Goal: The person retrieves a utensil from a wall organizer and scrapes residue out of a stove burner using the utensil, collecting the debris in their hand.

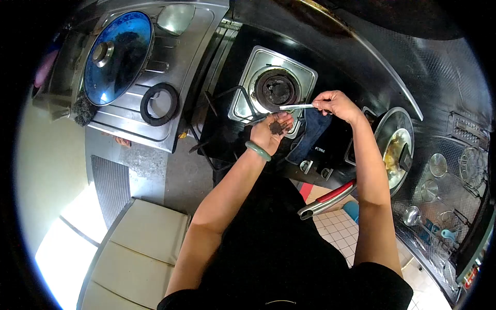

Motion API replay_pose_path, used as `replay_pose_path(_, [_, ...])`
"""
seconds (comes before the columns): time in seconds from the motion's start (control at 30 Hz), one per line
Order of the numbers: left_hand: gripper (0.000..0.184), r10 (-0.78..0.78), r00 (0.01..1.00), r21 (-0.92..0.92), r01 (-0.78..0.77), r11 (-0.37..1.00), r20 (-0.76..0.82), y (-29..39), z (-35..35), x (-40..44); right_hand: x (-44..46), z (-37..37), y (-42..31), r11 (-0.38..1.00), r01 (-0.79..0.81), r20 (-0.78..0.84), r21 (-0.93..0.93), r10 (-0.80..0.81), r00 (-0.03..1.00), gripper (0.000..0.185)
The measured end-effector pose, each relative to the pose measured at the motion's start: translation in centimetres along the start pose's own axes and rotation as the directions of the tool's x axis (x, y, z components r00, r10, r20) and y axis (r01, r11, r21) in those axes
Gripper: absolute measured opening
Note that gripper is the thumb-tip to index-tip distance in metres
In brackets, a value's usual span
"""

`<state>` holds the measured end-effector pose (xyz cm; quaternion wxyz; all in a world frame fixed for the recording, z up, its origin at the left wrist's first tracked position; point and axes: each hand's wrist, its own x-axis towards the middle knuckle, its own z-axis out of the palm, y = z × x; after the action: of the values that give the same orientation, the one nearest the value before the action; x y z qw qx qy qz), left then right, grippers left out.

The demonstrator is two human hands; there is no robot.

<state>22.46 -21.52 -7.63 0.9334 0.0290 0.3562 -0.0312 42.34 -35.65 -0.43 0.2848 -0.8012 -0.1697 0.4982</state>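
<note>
Palm up and cupped, my left hand carries dark brown crumbs at the near edge of the gas burner. A green bangle circles that wrist. Pinched in my right hand is a slim silver tool, pointing left across the burner's near rim; its exact kind is unclear. The round burner looks dark and crusted, with a square steel drip tray around it. A dark cloth lies on the stove just right of my left hand.
A black pot stand leans at the stove's left. On the steel drainboard are a blue-tinted lid, a black ring and a dark scourer. A lidded pan's red-and-steel handle juts toward me. Ladles hang right.
</note>
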Motion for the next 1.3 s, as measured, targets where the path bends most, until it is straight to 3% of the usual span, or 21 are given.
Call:
replay_pose_path(0.27, [0.027,-0.006,0.999,-0.027,0.007,1.0,0.051,-0.2,-0.5,0.3,0.5,-0.4,0.9,0.999,-0.048,0.044,-0.013,0.049,0.998,0.015])
replay_pose_path(0.47, [0.028,-0.003,1.0,-0.004,0.003,1.0,0.0,0.0,0.1,-0.1,-0.6,-0.1,-0.4,1.0,-0.011,0.019,0.007,0.011,1.0,0.012])
replay_pose_path(0.57, [0.029,-0.001,1.0,-0.015,0.001,1.0,-0.012,0.0,0.2,-0.2,-1.7,-0.1,-0.7,0.992,0.052,0.027,-0.113,-0.049,0.998,0.013])
replay_pose_path(0.67, [0.03,0.02,1.0,0.008,-0.02,1.0,-0.007,0.1,0.4,-0.3,-5.0,1.1,-4.0,0.852,0.305,-0.047,-0.426,-0.357,0.933,0.014])
replay_pose_path(0.8, [0.032,-0.019,1.0,-0.036,0.019,0.999,-0.019,-0.1,0.1,0.0,-5.9,0.7,-4.2,0.932,0.149,-0.283,-0.331,-0.249,0.926,0.015])
replay_pose_path(0.87, [0.033,-0.013,1.0,-0.01,0.013,1.0,-0.018,0.0,0.1,0.1,-5.3,0.6,-3.6,0.931,0.153,-0.274,-0.33,-0.25,0.929,0.016])
replay_pose_path(0.9, [0.034,0.252,0.954,0.381,-0.297,0.875,0.164,-0.1,0.4,-0.8,-5.0,0.7,-3.4,0.935,0.153,-0.275,-0.321,-0.246,0.929,0.016])
replay_pose_path(1.0, [0.033,0.38,0.841,0.671,-0.538,0.51,0.386,0.3,1.5,-2.6,-4.0,1.4,-3.0,0.939,0.137,-0.29,-0.315,-0.233,0.928,0.016])
replay_pose_path(1.03, [0.032,0.369,0.854,0.662,-0.518,0.542,0.366,0.3,1.5,-2.7,-3.7,1.7,-3.0,0.94,0.127,-0.298,-0.316,-0.226,0.927,0.016])
replay_pose_path(1.1, [0.032,0.279,0.942,0.481,-0.336,0.81,0.189,0.2,1.1,-2.0,-3.2,2.1,-2.9,0.968,0.047,-0.286,-0.247,-0.119,0.951,0.015])
replay_pose_path(1.13, [0.032,0.149,0.987,0.243,-0.158,0.957,0.057,0.1,0.7,-0.8,-3.0,2.1,-2.8,0.977,0.006,-0.277,-0.213,-0.066,0.959,0.015])
replay_pose_path(1.17, [0.032,-0.018,0.999,-0.035,0.017,0.999,-0.033,0.0,0.4,-0.1,-2.7,2.1,-2.3,0.983,0.025,-0.249,-0.184,-0.071,0.966,0.016])
replay_pose_path(1.3, [0.031,-0.007,1.0,-0.032,0.007,0.999,-0.016,-0.1,0.3,-0.1,-1.5,1.9,-1.1,1.0,0.025,-0.123,-0.02,-0.027,0.992,0.015])
